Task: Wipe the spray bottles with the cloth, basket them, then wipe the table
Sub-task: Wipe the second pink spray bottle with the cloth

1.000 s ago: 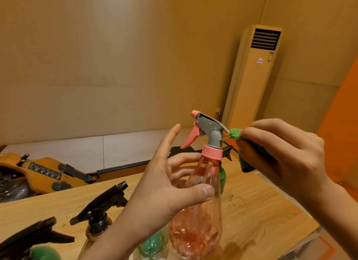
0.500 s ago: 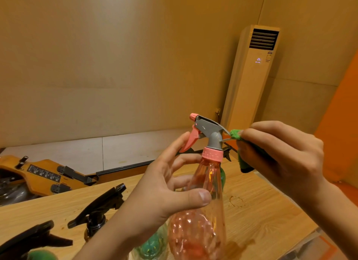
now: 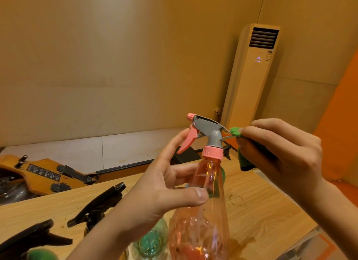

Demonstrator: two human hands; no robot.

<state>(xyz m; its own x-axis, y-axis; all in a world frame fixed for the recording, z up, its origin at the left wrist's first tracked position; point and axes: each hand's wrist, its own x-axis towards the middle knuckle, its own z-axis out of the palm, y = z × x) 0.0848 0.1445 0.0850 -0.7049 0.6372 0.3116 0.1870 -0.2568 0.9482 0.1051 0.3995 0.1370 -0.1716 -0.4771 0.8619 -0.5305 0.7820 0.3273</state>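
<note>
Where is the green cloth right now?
In the head view the green cloth sits right of centre, pinched in the right hand, its tip touching the spray head on the pink bottle, which the left hand holds.

We see two bare hands, each running into a bare forearm that reaches the picture's lower edge. The left hand has a broad thumb whose thumbnail is cut short and square. The right hand has ridged knuckles and fine creases across the finger joints. The left forearm and right forearm are smooth and uncovered.
</note>
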